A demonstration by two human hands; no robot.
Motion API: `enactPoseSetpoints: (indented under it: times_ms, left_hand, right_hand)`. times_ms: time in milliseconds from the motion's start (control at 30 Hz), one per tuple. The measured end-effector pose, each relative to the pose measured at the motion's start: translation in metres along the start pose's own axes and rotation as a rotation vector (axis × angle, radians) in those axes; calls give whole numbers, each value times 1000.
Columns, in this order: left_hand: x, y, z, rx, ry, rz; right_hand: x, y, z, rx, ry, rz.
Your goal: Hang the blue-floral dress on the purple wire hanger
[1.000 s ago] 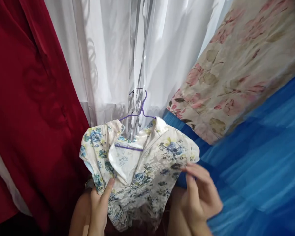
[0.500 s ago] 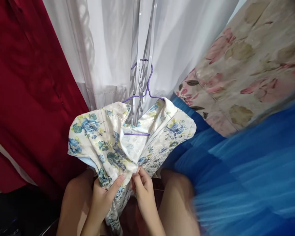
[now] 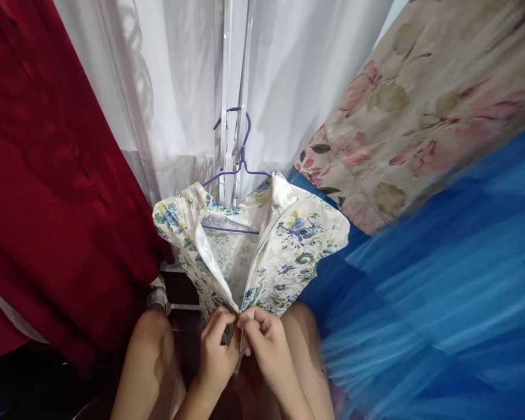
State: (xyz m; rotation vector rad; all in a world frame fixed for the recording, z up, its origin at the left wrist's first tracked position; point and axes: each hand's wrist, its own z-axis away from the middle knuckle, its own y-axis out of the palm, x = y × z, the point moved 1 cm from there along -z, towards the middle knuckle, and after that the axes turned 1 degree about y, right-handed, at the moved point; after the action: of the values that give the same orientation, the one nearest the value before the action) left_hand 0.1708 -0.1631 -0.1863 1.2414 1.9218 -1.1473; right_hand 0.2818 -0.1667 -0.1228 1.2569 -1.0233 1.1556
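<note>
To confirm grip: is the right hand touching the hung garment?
Touching: in the head view, the right hand pinches the hung garment at its opening's base.

From my station I see the left hand [image 3: 216, 350] and right hand [image 3: 269, 344] pinching a floral garment [image 3: 300, 233] where its opening narrows; it hangs on a purple hanger [image 3: 244, 153] between red cloth [image 3: 48, 175] and blue fabric [image 3: 437, 303].

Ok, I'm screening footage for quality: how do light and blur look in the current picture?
All in the head view: blue fabric smeared at right, blue-flowered garment comparatively crisp, soft shadows across the white curtain, lower left corner nearly black.
</note>
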Motion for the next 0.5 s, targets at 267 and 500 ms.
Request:
enactPoseSetpoints:
  times_ms: [267,500]
  left_hand:
    - [-30,-42,-38,531,223,-554]
    - [-46,-71,-60,552,289,-422]
  right_hand:
    - [133,18,-75,-4,-344,-154]
    - [160,29,-82,-62,-462,-179]
